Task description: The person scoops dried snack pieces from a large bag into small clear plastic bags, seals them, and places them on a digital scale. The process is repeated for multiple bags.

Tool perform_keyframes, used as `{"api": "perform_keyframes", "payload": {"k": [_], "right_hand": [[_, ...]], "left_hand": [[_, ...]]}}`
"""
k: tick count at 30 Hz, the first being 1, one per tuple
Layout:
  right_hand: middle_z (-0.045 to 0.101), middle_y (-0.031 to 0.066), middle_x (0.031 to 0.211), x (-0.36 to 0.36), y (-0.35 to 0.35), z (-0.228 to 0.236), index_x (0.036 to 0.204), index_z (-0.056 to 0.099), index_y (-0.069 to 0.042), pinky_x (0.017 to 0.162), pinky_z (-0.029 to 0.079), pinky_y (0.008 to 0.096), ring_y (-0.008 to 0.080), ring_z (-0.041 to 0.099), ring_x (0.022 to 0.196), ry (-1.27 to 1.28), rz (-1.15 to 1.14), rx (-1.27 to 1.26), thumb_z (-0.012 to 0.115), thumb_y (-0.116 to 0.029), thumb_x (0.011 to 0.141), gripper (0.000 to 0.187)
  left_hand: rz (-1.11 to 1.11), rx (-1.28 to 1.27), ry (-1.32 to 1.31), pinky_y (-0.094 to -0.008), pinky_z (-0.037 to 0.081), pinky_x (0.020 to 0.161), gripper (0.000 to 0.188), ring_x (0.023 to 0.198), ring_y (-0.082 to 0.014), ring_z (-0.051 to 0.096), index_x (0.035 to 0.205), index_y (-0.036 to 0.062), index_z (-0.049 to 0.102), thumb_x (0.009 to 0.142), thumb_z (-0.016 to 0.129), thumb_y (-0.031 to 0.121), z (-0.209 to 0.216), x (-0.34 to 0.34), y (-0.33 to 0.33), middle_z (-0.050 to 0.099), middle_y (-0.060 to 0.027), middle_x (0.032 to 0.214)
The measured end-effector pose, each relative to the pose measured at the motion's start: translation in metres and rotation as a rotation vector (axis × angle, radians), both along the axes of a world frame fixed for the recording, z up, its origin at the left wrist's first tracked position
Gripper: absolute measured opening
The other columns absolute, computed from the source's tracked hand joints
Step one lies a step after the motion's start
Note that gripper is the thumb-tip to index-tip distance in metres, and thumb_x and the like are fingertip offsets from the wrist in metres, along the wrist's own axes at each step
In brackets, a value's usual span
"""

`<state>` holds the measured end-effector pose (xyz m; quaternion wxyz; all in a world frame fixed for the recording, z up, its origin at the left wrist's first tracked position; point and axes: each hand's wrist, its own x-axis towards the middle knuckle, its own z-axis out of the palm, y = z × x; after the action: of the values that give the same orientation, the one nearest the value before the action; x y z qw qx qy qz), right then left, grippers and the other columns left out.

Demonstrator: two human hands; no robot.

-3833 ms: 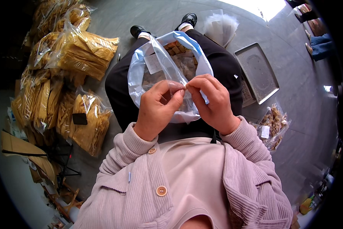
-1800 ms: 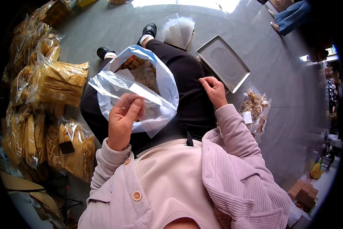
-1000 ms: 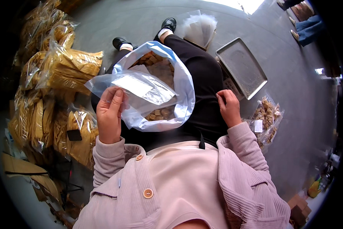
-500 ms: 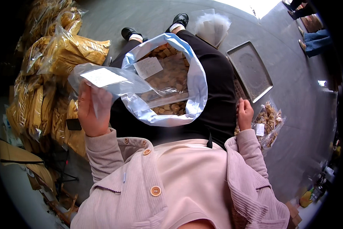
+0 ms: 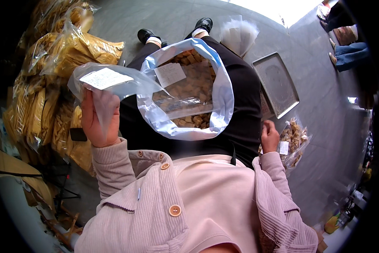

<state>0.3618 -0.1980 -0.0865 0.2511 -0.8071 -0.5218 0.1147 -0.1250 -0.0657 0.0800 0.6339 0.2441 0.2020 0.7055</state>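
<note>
My left hand (image 5: 97,120) is closed on the near edge of a clear plastic bag (image 5: 145,86), whose white label (image 5: 106,78) faces up. The bag's free end reaches over the rim of a white-blue sack (image 5: 221,103) between my thighs. Brown cube-shaped pieces (image 5: 193,122) fill the sack, and another clear bag (image 5: 185,90) with a white label (image 5: 170,74) lies flat on them. Beside my right thigh, my right hand (image 5: 270,137) has its fingers curled; what they hold, if anything, is hidden.
Tall piles of yellow-brown material in clear bags (image 5: 86,52) stand at the left. On the right floor lie a metal tray (image 5: 297,95) and a labelled clear bag of brown pieces (image 5: 296,137). A fan of clear bags (image 5: 240,36) lies beyond. Other people's legs (image 5: 351,55) show far right.
My left hand and its bag have shifted slightly left and up in the picture. My right hand sits a little lower, its fingers more curled. The view has turned slightly.
</note>
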Motion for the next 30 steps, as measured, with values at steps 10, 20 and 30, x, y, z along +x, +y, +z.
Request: {"api": "perform_keyframes", "payload": {"k": [10,20,30], "right_hand": [[0.064,0.0127,0.126,-0.176,0.162,0.12,0.12,0.066,-0.006,0.098,0.046,0.0421,0.0296,0.062,0.115,0.087,0.992,0.291,0.068,-0.019,0.091,0.032],[0.05,0.0209,0.144,-0.223,0.233,0.095,0.123,0.065,0.0,0.114,0.029,0.0435,0.0328,0.048,0.133,-0.351,0.969,-0.102,0.066,-0.034,0.09,0.048],[0.067,0.0166,0.108,-0.218,0.242,0.098,0.097,0.071,-0.005,0.095,0.048,0.0414,0.0329,0.065,0.101,-0.118,1.025,-0.328,0.075,-0.032,0.083,0.031]], "left_hand": [[0.189,-0.295,0.173,-0.0213,0.044,0.06,0.022,0.074,-0.0081,0.052,0.121,0.0076,0.062,0.099,0.061,0.01,-0.04,-0.01,-0.003,0.06,0.0004,0.09],[0.462,-0.556,0.498,-0.0166,0.041,0.054,0.017,0.064,-0.0025,0.051,0.116,0.0104,0.062,0.1,0.061,0.017,-0.12,-0.002,-0.036,0.06,0.0038,0.082],[0.466,-0.555,0.471,-0.0166,0.041,0.052,0.016,0.063,-0.0024,0.051,0.115,0.0104,0.063,0.101,0.061,0.018,-0.125,-0.009,-0.032,0.06,0.0038,0.081]]}}
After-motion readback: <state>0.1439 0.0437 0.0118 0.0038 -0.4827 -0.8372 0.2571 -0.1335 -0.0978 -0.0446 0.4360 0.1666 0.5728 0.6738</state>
